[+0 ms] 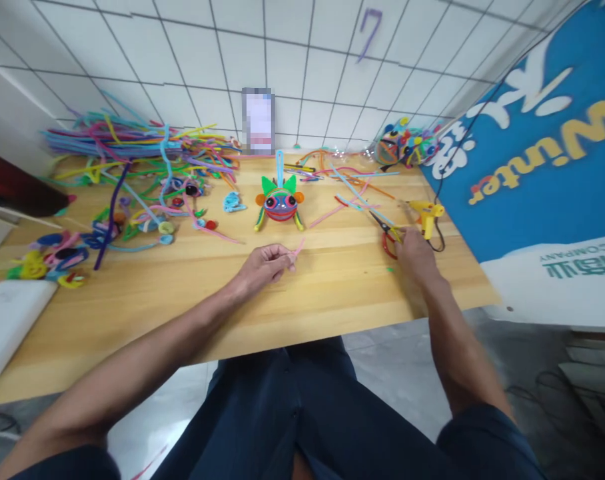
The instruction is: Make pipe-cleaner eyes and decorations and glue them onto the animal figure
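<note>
My left hand (pixel 270 265) is closed, its thumb and fingertips pinching a short pink pipe cleaner (pixel 299 247) above the middle of the table. On the right, my right hand (pixel 416 252) closes over the handle end of a pair of scissors (pixel 388 244) with a red loop; its dark blades point up and left. My palm hides part of the handles. Beyond my left hand stands a round, face-like figure (pixel 281 205) made of coiled pipe cleaners, with green ears, orange side balls and a light blue loop on top.
A yellow glue gun (pixel 426 215) with a black cord lies just past my right hand. Loose pipe cleaners (pixel 352 200) are scattered behind the scissors. A big pipe-cleaner pile (pixel 127 143) fills the back left. A phone (pixel 258 120) leans on the tiled wall. A white box (pixel 12 320) sits far left.
</note>
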`<state>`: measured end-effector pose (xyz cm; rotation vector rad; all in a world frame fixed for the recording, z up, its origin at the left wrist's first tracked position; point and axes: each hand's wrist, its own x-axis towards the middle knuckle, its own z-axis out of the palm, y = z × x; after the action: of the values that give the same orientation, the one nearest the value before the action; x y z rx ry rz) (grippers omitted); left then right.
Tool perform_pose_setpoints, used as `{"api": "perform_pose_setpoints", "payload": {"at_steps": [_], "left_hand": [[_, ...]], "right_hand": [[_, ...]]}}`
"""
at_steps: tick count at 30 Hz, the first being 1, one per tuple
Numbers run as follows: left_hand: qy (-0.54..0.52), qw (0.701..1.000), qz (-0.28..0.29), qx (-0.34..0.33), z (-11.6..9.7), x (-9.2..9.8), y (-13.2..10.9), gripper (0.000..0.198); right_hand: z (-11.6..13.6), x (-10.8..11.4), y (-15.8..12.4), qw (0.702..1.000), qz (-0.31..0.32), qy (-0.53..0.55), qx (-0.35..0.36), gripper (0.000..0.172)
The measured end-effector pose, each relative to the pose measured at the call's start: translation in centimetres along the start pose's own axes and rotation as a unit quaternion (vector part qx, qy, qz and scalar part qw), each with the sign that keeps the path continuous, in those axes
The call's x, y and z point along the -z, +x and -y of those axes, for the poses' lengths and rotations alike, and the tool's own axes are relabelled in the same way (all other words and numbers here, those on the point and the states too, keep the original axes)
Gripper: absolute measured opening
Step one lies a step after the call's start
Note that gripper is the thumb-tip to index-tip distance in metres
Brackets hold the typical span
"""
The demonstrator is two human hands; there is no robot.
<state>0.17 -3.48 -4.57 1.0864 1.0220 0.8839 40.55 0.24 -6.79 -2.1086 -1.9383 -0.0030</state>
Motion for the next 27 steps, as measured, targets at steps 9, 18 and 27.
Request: {"api": "perform_pose_setpoints", "payload": {"at_steps": [9, 18, 27], "left_hand": [[0.018, 0.999, -0.029, -0.004, -0.7, -0.9, 0.5, 0.031], [0.034, 0.999, 0.010, 0.006, 1.0, -2.8, 1.5, 0.034], [-0.025, 1.000, 0.014, -0.002, 1.7, -1.6, 1.2, 0.034]], "right_hand": [[5.9, 1.8, -2.8, 0.770, 0.170, 0.613, -0.048, 0.056], [11.2, 2.1, -4.7, 0.656, 0.311, 0.687, 0.019, 0.092], [13.7, 5.6, -5.4, 0.854, 0.354, 0.356, 0.136, 0.064]]}}
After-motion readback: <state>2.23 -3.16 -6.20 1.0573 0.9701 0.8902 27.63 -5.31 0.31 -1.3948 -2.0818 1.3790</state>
